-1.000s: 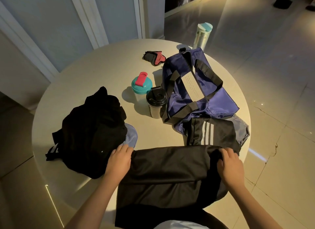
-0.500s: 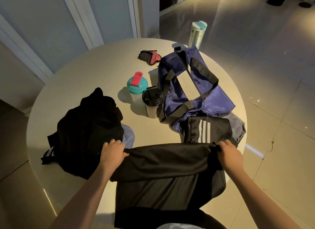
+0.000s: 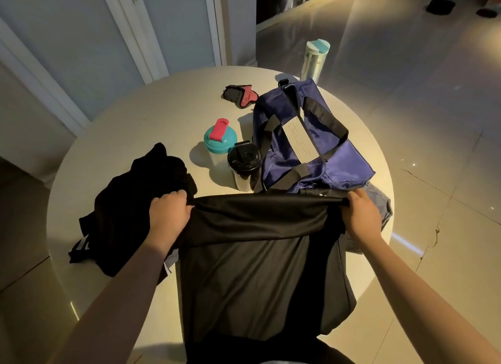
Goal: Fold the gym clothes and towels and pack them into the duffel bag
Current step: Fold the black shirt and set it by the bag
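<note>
— How far along was the packing?

— Early, I'd judge. The left grip (image 3: 169,214) and right grip (image 3: 362,214) each had fingers curled round one end of a black garment (image 3: 257,255), holding its folded top edge taut over the near side of the counter (image 3: 162,119).

— And the duffel bag (image 3: 325,157)?

— It lay on the counter just beyond the garment. I couldn't tell whether anything was inside. A heap of black clothes (image 3: 135,195) sat unfolded at the left.

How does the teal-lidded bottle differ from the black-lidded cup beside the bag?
The teal-lidded bottle has a pink flap on a teal lid; the black-lidded cup has an all-black lid. The bottle stands farther from the duffel bag; the cup is right beside it. Both stand upright on the table.
</note>
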Tool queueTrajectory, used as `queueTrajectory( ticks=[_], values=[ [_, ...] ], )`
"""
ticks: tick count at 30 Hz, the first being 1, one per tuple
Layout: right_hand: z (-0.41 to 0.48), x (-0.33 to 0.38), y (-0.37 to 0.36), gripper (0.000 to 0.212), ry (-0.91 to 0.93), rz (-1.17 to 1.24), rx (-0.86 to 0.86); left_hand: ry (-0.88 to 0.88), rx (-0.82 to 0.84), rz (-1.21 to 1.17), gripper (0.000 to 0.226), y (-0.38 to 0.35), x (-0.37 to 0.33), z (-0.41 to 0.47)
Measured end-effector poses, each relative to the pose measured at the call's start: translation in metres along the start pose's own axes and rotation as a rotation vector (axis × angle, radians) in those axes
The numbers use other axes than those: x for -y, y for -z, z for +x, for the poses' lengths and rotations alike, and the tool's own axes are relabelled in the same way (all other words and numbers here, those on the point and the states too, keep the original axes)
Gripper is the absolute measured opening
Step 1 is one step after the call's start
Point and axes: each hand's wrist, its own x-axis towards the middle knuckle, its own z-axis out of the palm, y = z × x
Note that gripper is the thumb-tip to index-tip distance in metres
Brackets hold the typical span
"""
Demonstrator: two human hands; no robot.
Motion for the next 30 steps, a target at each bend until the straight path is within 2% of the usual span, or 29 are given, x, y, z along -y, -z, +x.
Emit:
queueTrajectory(
  ticks=[3,7,11,13,16,23,28,30],
  values=[
    [0.003,0.007,0.0,0.014,0.009,0.036,-0.02,0.013,-0.053,-0.057,0.022,0.006,0.007,0.006],
    [0.002,0.009,-0.007,0.02,-0.007,0.06,0.014,0.015,-0.029,-0.1,0.025,0.007,0.012,0.005],
    [-0.015,0.001,-0.014,0.015,-0.039,0.098,0.05,-0.135,0.011,-0.207,0.023,-0.007,0.021,-0.011],
    [-0.024,-0.004,-0.015,0.014,-0.045,0.106,0.061,-0.209,-0.016,-0.141,0.017,-0.014,0.026,-0.02],
    [-0.04,-0.008,-0.014,0.014,-0.025,0.115,0.05,-0.219,-0.08,-0.043,0.013,-0.018,0.028,-0.036],
    [-0.088,-0.026,-0.026,0.016,0.033,0.058,0.103,-0.295,-0.072,-0.017,0.037,-0.039,0.029,-0.083],
    [-0.111,-0.034,-0.037,0.016,0.006,0.02,0.165,-0.349,-0.09,-0.008,0.053,-0.058,0.028,-0.108],
    [-0.115,-0.035,-0.04,0.015,-0.017,0.013,0.211,-0.34,-0.053,0.009,0.052,-0.064,0.028,-0.119]
  ],
)
